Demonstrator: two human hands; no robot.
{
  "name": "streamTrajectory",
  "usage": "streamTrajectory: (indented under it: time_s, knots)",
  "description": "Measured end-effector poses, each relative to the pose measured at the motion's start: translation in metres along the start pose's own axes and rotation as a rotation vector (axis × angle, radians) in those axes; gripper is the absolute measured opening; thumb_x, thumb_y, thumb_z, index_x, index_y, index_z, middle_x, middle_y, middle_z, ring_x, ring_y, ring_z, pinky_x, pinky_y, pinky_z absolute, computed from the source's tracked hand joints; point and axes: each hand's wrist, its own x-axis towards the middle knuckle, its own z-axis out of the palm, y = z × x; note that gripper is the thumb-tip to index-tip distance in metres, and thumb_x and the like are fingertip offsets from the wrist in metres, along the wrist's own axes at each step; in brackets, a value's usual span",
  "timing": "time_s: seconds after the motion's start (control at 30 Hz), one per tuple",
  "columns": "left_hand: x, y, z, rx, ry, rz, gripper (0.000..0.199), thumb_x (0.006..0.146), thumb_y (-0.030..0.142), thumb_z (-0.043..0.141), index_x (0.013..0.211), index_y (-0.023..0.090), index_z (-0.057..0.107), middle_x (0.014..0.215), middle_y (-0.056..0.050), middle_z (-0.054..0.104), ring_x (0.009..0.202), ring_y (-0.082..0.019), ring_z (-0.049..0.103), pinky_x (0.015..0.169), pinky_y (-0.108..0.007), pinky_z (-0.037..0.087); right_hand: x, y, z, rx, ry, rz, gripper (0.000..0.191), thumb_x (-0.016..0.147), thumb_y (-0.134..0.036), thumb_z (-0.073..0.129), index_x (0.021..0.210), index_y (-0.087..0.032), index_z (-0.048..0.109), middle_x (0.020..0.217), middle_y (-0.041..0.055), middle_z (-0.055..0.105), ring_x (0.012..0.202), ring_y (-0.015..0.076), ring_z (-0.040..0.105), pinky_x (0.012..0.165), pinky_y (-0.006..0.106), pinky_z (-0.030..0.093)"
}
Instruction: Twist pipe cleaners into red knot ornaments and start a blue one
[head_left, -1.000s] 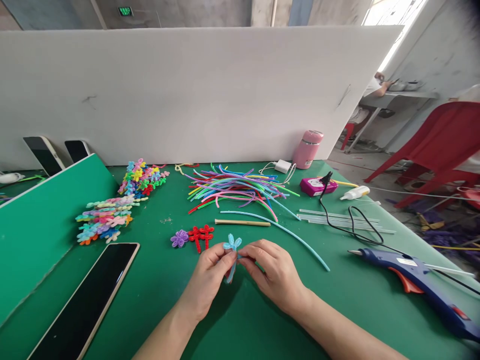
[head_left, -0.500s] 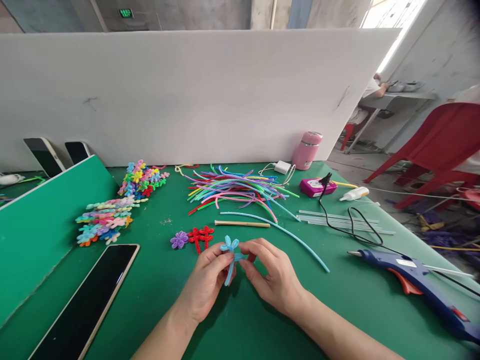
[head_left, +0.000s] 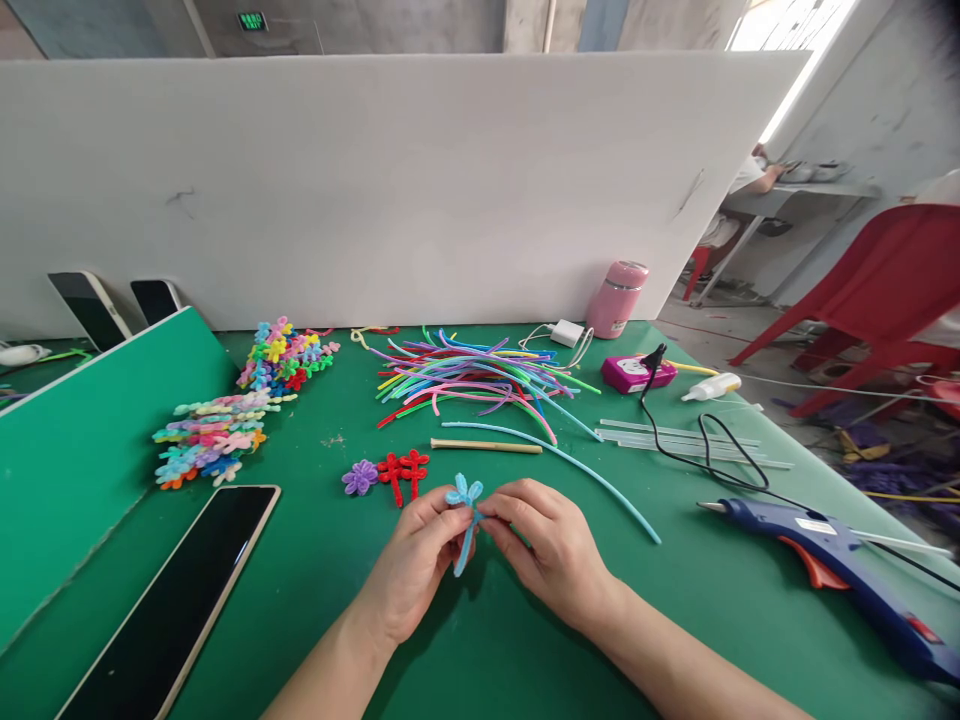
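Observation:
Between both hands is a light blue pipe-cleaner flower [head_left: 464, 489] with looped petals and a stem pointing down. My left hand [head_left: 417, 560] pinches it just under the petals. The fingertips of my right hand [head_left: 551, 550] are closed on a short side piece of the same flower, right of the stem. Just beyond my left hand lie two red pipe-cleaner flowers [head_left: 403, 475] and a purple flower [head_left: 360, 478]. A single light blue pipe cleaner [head_left: 600, 480] curves across the table past my right hand, near a thin tan stick [head_left: 486, 447].
A pile of coloured pipe cleaners [head_left: 472, 375] lies at the back. Finished flowers [head_left: 217, 435] are stacked at left, near a phone [head_left: 172, 600]. At right are a blue glue gun [head_left: 825, 560] with its cord, clear glue sticks [head_left: 682, 440], a magenta power socket [head_left: 637, 374] and a pink bottle [head_left: 617, 300].
My right fingertips have closed in nearer the stem, and the side piece between them shows less. The blue flower has shifted slightly right. The things on the table stay in place.

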Motion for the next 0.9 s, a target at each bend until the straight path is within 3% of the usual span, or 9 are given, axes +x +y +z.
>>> streamTrajectory:
  time_s: [0.6, 0.9]
  knots:
    - [-0.0026, 0.0043, 0.0029, -0.130, 0.060, -0.126, 0.013, 0.069, 0.022, 0.061, 0.061, 0.014, 0.055, 0.050, 0.005, 0.040, 0.048, -0.006, 0.032, 0.046, -0.019, 0.027, 0.0028, -0.0011, -0.0074, -0.210, -0.073, -0.133, 0.015, 0.085, -0.018, 0.045, 0.095, -0.017, 0.056, 0.080, 0.0046, 0.062, 0.064, 0.0141, 0.050, 0.057, 0.026, 0.037]
    - [-0.0033, 0.0042, 0.0020, 0.018, 0.042, -0.039, 0.015, 0.069, 0.025, 0.061, 0.061, 0.016, 0.053, 0.054, 0.006, 0.037, 0.052, -0.008, 0.030, 0.050, -0.021, 0.027, 0.0073, -0.0045, -0.0070, -0.165, -0.135, -0.112, 0.018, 0.086, -0.017, 0.039, 0.082, -0.015, 0.057, 0.071, 0.0054, 0.059, 0.062, 0.0145, 0.047, 0.058, 0.026, 0.038]
